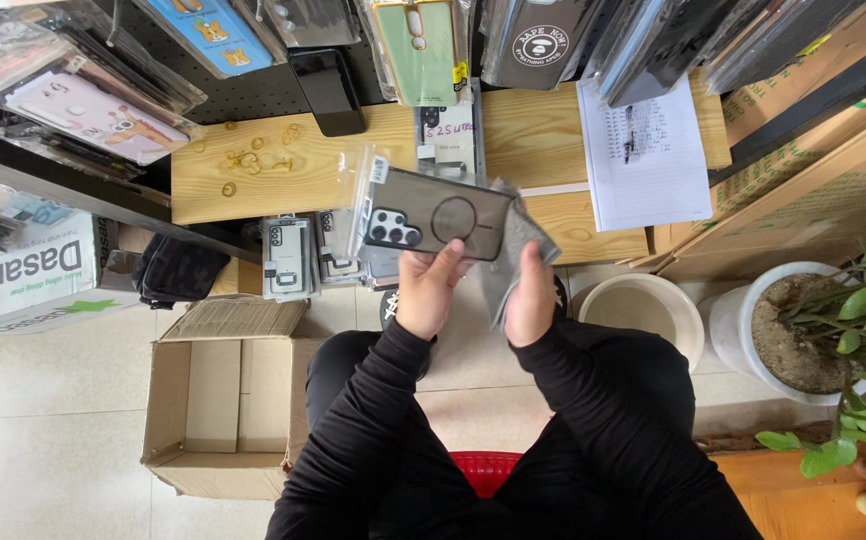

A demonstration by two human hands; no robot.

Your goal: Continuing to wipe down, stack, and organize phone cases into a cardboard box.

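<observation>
I hold a dark phone case (440, 213) in front of me, just on my side of the wooden shelf (253, 170), and I take everything else from that shelf. My left hand (427, 287) grips the case from below, thumb and fingers curled up around its lower edge, the camera cut-out turned toward my left. The case sits half inside a clear plastic sleeve (368, 190) that sticks out at its left end. My right hand (530, 296) is closed on a grey cloth (520, 245), fingers pressed together against it, the cloth touching the right end of the case.

Below the shelf's front edge hang more packaged phone cases (288, 255). On the shelf's right part lies a sheet of paper (643, 160) with writing. On the floor under the shelf's left half stands an open cardboard box (215, 410); right of the shelf stand a white bucket (643, 308) and a potted plant (833, 330).
</observation>
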